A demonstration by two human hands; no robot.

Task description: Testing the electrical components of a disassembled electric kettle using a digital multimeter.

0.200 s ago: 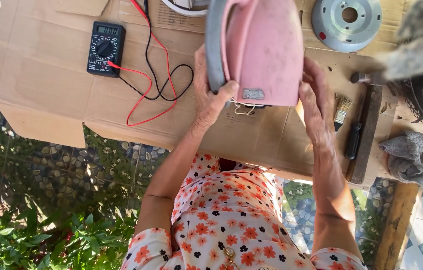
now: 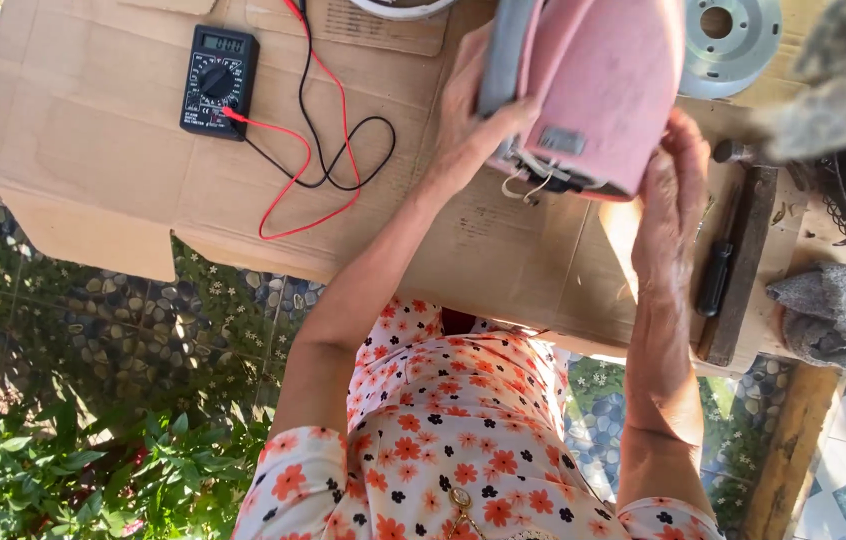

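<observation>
Both hands, left hand (image 2: 471, 120) and right hand (image 2: 671, 190), grip a pink housing (image 2: 598, 85) held above the cardboard (image 2: 93, 150), right of the multimeter (image 2: 218, 80) and its leads (image 2: 323, 150).

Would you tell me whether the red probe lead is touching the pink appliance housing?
Apart. The head view shows the red probe lead lying on bare cardboard, clearly separated from the pink appliance housing.

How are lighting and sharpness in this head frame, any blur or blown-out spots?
Head view: hard sunlight on the cardboard, the multimeter sharp; the pink housing held by the left hand and right hand is brightly lit, nearly washed out; a blurred grey shape at upper right is out of focus.
</observation>
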